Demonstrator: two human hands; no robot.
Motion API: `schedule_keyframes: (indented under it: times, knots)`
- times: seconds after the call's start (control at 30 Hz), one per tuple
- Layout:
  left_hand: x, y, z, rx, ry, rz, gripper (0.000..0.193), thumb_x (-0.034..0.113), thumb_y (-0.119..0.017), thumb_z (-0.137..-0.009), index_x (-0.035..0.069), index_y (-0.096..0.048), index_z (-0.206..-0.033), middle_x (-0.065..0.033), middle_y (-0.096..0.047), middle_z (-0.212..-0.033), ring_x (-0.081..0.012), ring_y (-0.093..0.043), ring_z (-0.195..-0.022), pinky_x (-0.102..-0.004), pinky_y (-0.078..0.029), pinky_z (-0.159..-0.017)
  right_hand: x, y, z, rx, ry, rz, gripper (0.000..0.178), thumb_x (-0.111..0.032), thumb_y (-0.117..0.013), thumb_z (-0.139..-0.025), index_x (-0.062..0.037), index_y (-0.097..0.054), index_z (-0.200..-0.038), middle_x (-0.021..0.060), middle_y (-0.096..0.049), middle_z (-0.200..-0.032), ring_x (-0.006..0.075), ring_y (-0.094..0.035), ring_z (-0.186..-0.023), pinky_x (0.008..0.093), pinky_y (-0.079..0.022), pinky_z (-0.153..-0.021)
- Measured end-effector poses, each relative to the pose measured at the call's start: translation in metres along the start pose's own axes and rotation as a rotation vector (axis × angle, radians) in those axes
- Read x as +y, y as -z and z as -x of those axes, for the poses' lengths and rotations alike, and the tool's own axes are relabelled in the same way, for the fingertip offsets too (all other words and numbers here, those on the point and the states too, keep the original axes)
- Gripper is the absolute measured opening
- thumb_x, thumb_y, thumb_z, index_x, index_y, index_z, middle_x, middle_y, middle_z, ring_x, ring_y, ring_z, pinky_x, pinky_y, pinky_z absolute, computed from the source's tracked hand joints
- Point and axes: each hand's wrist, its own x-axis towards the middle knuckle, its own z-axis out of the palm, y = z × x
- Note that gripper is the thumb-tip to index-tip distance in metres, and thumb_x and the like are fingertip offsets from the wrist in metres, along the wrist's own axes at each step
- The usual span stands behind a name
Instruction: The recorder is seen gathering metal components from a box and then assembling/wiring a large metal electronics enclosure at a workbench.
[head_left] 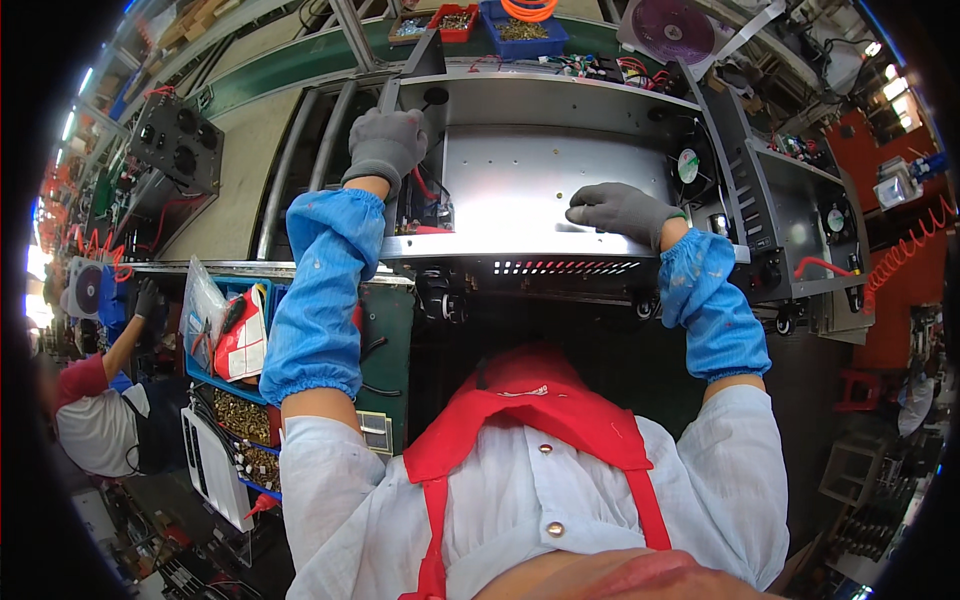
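Note:
A long silver sheet-metal casing (505, 185) lies open before me, with small holes in its floor and a slotted near side. At its left end, my left hand (387, 142) in a grey glove is closed beside a narrow metal strip (389, 96); whatever its fingers grip is hidden. My right hand (625, 210), also gloved, reaches over the near wall on the right, fingers loosely stretched leftward, holding nothing visible. Wires and small parts (430, 205) sit in the casing's left end. A round white-faced part (688, 165) is inside its right end. Black casters (440, 295) show below.
Another casing (800, 215) with a red hose stands at right. Rollers (335, 140) run left of mine. Behind are a red bin (453, 22) and a blue bin (522, 38) of small parts. A blue crate (225, 375) is at left, with a co-worker (100, 420) beyond.

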Motion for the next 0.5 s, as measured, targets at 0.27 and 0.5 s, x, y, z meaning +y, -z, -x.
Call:
schedule_keyframes:
  times: [0.27, 0.5]
  knots:
    - [-0.003, 0.002, 0.001, 0.014, 0.007, 0.004, 0.023, 0.035, -0.061, -0.087, 0.021, -0.068, -0.104, -0.0061, -0.071, -0.096, -0.0292, -0.064, -0.098, -0.0427, -0.053, -0.084, -0.014, 0.02, -0.001, -0.069, 0.148, 0.186, 0.026, -0.031, -0.05, -0.096, -0.017, -0.064, -0.114, 0.0071, -0.061, -0.119, 0.0278, -0.06, -0.108, 0.0344, -0.049, -0.093]
    - [-0.003, 0.002, 0.003, 0.008, -0.002, 0.009, 0.025, 0.037, -0.061, -0.087, 0.02, -0.068, -0.104, -0.0075, -0.071, -0.096, -0.0291, -0.064, -0.097, -0.0436, -0.051, -0.085, -0.014, 0.016, 0.0, -0.071, 0.069, 0.132, 0.023, -0.014, -0.057, -0.09, -0.0209, -0.064, -0.111, 0.0063, -0.062, -0.114, 0.0258, -0.062, -0.104, 0.0325, -0.053, -0.087]
